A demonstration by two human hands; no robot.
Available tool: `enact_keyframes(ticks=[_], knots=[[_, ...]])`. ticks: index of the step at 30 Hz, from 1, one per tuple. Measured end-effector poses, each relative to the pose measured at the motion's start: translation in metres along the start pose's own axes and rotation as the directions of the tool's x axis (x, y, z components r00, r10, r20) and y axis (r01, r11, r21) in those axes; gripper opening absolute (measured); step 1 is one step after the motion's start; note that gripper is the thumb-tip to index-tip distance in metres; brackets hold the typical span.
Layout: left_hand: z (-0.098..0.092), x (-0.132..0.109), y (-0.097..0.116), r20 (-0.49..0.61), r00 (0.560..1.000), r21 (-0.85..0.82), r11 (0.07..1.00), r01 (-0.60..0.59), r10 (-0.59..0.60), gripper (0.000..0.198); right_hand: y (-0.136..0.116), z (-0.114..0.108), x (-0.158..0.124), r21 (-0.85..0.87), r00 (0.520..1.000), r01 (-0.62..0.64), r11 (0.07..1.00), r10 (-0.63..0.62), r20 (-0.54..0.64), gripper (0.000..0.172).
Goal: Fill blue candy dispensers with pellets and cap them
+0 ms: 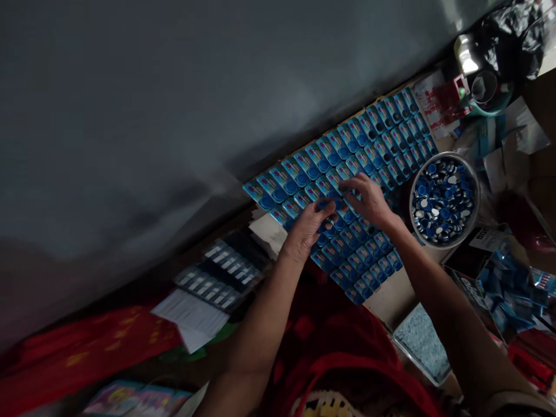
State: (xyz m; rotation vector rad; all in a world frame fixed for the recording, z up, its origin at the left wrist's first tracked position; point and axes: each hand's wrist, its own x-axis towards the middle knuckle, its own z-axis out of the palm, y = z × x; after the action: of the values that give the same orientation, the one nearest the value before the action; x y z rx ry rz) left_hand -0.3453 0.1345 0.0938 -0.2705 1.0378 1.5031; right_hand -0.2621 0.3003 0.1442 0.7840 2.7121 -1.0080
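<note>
Read from left to right.

- Far left: red cloth (108, 344) with yellow marks.
- Next: printed sheet (189, 315), partly under dark panels (221, 272) with rows of white pieces. White paper (269, 233) just beyond, near the left edge of the card layout.
- Centre: blue cards (332, 153), laid in close slanting rows on the tabletop (386, 298). Extend from left of the hands to right of them, both above and below. Show round blue spots in the left part and dark round spots toward the upper right.
- Left hand (310, 226): positioned over the middle rows; grasps blue caps (328, 204) between thumb and curled fingers.
- Right hand (367, 200): positioned just right of the caps and slightly higher, over the same rows. Holds fingers bent, with fingertips directed left toward the caps. Cannot tell whether anything is gripped.
- Right of the lower rows: clear container (412, 360) with pale blue contents, near the right forearm.
- Right end of the rows: metal bowl (478, 200), filled with blue and silver loose caps (445, 202); placed just beside the cards.
- Far right: blue packets (512, 286) below the bowl; black plastic bag (516, 40) above.
</note>
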Motion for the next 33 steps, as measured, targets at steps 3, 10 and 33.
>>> enact_keyframes(ticks=[3,10,33], knots=[[0.005,0.0,-0.007,-0.041,0.999,0.046,0.999,0.025,-0.024,0.063,-0.001,0.019,-0.025,0.154,1.0,0.004,0.988,-0.007,0.019,0.016],[0.033,0.0,-0.01,-0.137,0.99,0.016,1.0,-0.008,0.01,0.045,0.012,0.013,-0.01,0.098,0.942,-0.269,0.958,0.283,-0.18,0.016],[0.01,0.012,-0.005,0.015,0.982,-0.123,0.974,0.191,-0.191,0.061,0.002,0.018,-0.029,-0.016,0.982,0.182,0.983,-0.18,0.062,0.021]])
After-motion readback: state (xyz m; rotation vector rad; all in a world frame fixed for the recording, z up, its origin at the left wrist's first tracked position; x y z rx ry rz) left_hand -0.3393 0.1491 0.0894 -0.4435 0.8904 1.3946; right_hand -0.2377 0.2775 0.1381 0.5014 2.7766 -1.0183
